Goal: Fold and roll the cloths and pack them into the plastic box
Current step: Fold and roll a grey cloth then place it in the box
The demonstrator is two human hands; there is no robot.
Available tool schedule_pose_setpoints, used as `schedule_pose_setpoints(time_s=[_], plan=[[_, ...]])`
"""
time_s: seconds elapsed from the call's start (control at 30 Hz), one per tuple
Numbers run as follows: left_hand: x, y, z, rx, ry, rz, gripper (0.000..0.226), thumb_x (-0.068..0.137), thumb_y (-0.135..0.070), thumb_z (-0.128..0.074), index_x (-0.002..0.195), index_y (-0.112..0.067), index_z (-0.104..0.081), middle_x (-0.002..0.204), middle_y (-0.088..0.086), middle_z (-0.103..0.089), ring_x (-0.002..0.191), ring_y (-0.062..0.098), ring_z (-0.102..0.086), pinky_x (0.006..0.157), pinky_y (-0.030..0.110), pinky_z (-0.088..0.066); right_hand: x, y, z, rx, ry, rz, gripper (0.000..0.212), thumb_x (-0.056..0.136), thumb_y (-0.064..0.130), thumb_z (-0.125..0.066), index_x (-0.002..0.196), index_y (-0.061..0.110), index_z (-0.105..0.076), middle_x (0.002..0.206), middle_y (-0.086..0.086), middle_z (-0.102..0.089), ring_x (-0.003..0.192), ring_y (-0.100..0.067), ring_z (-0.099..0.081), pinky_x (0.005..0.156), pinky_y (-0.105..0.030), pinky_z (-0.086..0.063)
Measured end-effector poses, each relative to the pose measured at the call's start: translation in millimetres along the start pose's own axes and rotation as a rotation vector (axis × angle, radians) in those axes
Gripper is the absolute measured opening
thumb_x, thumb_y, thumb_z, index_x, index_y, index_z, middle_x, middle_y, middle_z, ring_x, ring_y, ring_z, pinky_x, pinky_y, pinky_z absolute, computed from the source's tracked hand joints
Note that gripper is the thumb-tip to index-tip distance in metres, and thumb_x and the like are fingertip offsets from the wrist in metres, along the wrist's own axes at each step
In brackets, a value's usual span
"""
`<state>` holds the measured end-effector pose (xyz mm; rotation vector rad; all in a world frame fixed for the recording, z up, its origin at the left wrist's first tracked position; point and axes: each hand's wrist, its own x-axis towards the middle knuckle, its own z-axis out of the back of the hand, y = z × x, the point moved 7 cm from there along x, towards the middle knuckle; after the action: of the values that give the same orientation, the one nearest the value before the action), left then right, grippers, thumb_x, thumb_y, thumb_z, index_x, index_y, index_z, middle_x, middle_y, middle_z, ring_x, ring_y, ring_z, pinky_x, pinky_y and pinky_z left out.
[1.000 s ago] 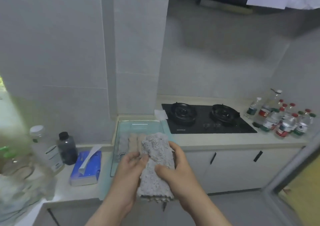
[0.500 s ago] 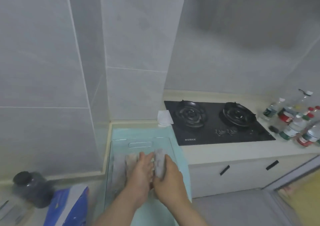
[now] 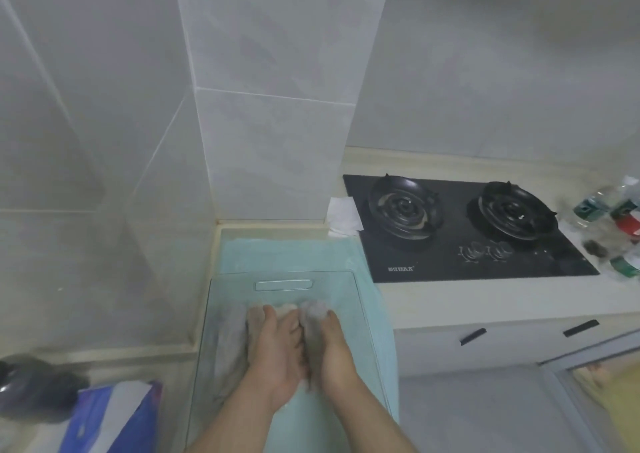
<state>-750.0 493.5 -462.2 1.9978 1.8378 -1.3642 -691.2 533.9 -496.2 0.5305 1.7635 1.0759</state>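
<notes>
Cloth roll point(image 3: 313, 314) lies in the plastic box point(image 3: 329, 286) under the right hand point(image 3: 334, 352), whose grip wraps it; its long axis runs forward from the grip. The left hand point(image 3: 273, 352), fingers stretched, presses the other rolls point(image 3: 230, 341) alongside.

The plastic box point(image 3: 284, 273) sits on a mat point(image 3: 284, 250) on the bench point(image 3: 485, 302), cloths point(image 3: 228, 341) inside it. The hob point(image 3: 446, 265) lies to its right, bottles point(image 3: 623, 210) at the right edge.
</notes>
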Motion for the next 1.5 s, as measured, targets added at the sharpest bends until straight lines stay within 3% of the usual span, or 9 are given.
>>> schedule_pose_setpoints(time_s=[0.17,0.4,0.67,0.8,1.0,1.17,1.3,1.43,1.5], plan=[[3.3,7.0,1.2,0.124,-0.028,0.003,0.073,0.093,-0.066,-0.012,0.128,-0.019,-0.055,0.12,0.005,-0.064,0.109,0.018,-0.057,0.065,0.027,-0.044,8.2,-4.1,8.4,0.165,-0.07,0.046,0.064,0.088,0.056,-0.049,0.126,0.004,-0.046,0.125,-0.025,-0.054,0.119,-0.039,-0.05,0.107,-0.053,-0.033],[9.0,5.7,-16.2,0.166,-0.03,0.139,0.066,0.088,-0.073,-0.024,0.116,-0.026,-0.06,0.135,-0.003,-0.056,0.129,0.019,-0.047,0.111,0.04,-0.029,32.5,-27.2,21.1,0.154,-0.125,0.045,0.077,0.078,0.071,-0.053,0.138,0.023,-0.048,0.142,-0.004,-0.051,0.132,-0.019,-0.047,0.115,-0.044,-0.028],[22.0,6.2,-16.0,0.157,-0.128,0.139,0.084,0.058,-0.081,-0.052,0.108,-0.015,-0.07,0.109,0.003,-0.072,0.104,0.019,-0.066,0.103,0.032,-0.042,38.9,-33.3,23.2,0.066,-0.114,0.068,0.082,0.069,0.08,-0.052,0.139,0.037,-0.046,0.144,0.011,-0.048,0.133,-0.007,-0.043,0.115,-0.041,-0.029],[-11.4,-25.0,-16.1,0.354,-0.139,-0.039,0.046,0.098,-0.05,-0.034,0.078,-0.018,-0.059,0.084,0.0,-0.063,0.078,0.012,-0.057,0.07,0.027,-0.043,37.9,-33.9,24.0,0.101,-0.095,0.042,0.072,0.08,0.069,-0.054,0.141,0.032,-0.043,0.146,0.006,-0.045,0.137,-0.016,-0.04,0.115,-0.045,-0.029],[-37.3,-56.1,46.0,0.915,-0.518,-0.432,0.034,0.096,-0.032,-0.03,0.088,-0.018,-0.06,0.095,-0.003,-0.059,0.095,0.017,-0.053,0.081,0.026,-0.043,54.1,-56.6,28.4,0.142,-0.067,0.001,0.091,0.065,0.087,-0.051,0.142,0.039,-0.041,0.149,0.016,-0.039,0.139,-0.005,-0.034,0.119,-0.043,-0.02],[-45.5,-50.6,27.4,0.862,-0.476,-0.411,0.034,0.102,-0.024,-0.031,0.094,-0.016,-0.063,0.107,0.003,-0.056,0.098,0.017,-0.047,0.083,0.023,-0.028,20.7,-15.3,8.2,0.202,-0.029,-0.103,0.048,0.099,0.049,-0.033,0.121,0.017,-0.061,0.127,-0.002,-0.061,0.121,-0.015,-0.054,0.113,-0.039,-0.033],[-41.7,-45.6,25.8,0.777,-0.399,-0.377,0.034,0.103,-0.022,-0.031,0.077,-0.028,-0.054,0.095,-0.007,-0.054,0.092,0.013,-0.046,0.082,0.02,-0.027,-1.0,14.0,3.5,0.184,-0.052,-0.1,0.042,0.102,0.04,-0.032,0.097,0.017,-0.067,0.086,0.007,-0.072,0.086,-0.005,-0.062,0.076,-0.021,-0.049],[-44.5,-46.2,25.4,0.747,-0.409,-0.399,0.038,0.102,-0.021,-0.031,0.068,-0.031,-0.045,0.078,-0.016,-0.046,0.072,0.001,-0.045,0.062,0.02,-0.032,23.3,-11.6,12.5,-0.029,-0.081,-0.048,0.072,0.079,0.078,-0.043,0.126,0.027,-0.059,0.126,0.012,-0.061,0.125,-0.013,-0.052,0.11,-0.039,-0.037],[-48.8,-50.8,23.6,0.793,-0.422,-0.462,0.037,0.101,-0.02,-0.032,0.069,-0.033,-0.046,0.079,-0.019,-0.046,0.08,0.007,-0.048,0.072,0.023,-0.033,27.2,-11.8,16.7,-0.14,-0.137,0.005,0.058,0.084,0.074,-0.04,0.122,0.032,-0.054,0.121,0.019,-0.054,0.118,-0.007,-0.049,0.109,-0.036,-0.036]])
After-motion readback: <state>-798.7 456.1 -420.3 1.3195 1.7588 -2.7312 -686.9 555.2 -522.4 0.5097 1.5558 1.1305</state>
